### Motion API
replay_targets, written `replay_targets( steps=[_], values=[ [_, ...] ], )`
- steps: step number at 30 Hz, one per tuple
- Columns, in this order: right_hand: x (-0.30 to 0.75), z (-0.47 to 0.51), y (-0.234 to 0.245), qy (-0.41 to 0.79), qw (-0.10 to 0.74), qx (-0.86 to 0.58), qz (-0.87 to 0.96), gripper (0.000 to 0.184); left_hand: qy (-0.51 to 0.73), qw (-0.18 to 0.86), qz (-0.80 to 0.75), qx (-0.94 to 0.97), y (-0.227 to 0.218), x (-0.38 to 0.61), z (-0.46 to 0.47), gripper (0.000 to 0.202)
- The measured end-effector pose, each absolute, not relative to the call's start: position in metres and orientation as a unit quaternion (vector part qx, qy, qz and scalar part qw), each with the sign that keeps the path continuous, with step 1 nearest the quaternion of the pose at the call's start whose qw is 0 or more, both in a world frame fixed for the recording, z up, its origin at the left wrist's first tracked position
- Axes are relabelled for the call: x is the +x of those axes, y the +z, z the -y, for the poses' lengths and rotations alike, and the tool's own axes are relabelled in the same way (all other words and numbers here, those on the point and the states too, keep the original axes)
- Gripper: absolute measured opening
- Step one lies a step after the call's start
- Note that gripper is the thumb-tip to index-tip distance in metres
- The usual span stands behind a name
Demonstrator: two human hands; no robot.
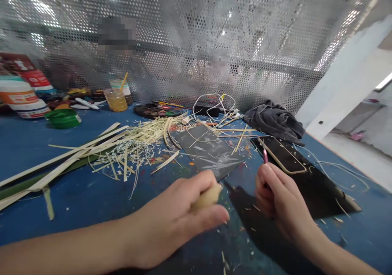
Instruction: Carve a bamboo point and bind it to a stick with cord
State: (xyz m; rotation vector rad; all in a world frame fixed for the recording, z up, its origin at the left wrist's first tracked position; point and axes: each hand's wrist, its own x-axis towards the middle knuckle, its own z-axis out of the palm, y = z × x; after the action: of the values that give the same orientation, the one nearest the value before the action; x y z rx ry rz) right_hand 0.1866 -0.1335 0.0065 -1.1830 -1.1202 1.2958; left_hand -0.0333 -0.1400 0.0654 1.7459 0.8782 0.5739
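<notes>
My left hand [171, 216] is closed around a pale yellow, rounded piece [208, 196], most of it hidden by the fingers. To the right, my right hand [277, 193] grips a slim, pinkish, shiny tool [265, 156], its thin tip pointing up and away; its exact kind cannot be made out. The two hands are apart above the blue table [101, 209]. Just beyond them lies a dark grey sheet [211, 146] with whitish scuffs, like sandpaper. A black flat board [321, 193] sits beneath and beside my right hand, with a tan-edged phone [283, 154] at its far end.
Bamboo strips [70, 160] and a heap of shavings [147, 132] spread across the left. Behind are a paint palette [157, 111], a cup of yellowish liquid [115, 100], paint tubs [23, 97], a white cable [214, 96] and a grey cloth [272, 120]. Perforated metal [183, 34] stands behind.
</notes>
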Motion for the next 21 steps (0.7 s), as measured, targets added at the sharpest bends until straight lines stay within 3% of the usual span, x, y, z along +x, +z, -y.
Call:
replay_targets(
  steps=[3,5,13,21],
  values=[
    [0.189,0.125,0.006,0.614,0.496,-0.451,0.416,0.051,0.288,0.753,-0.243,0.540,0.064,-0.037,0.132,0.042],
    [0.188,0.125,0.004,0.642,0.476,-0.444,0.406,0.051,0.268,0.832,-0.202,0.442,0.056,-0.038,0.127,0.040],
    [0.184,0.130,-0.006,0.699,0.423,-0.457,0.353,0.055,0.234,0.842,-0.279,0.399,0.007,-0.035,0.117,0.060],
    [0.187,0.128,-0.010,0.717,0.382,-0.479,0.333,0.058,0.215,0.860,-0.250,0.390,-0.004,-0.037,0.110,0.056]
  ],
)
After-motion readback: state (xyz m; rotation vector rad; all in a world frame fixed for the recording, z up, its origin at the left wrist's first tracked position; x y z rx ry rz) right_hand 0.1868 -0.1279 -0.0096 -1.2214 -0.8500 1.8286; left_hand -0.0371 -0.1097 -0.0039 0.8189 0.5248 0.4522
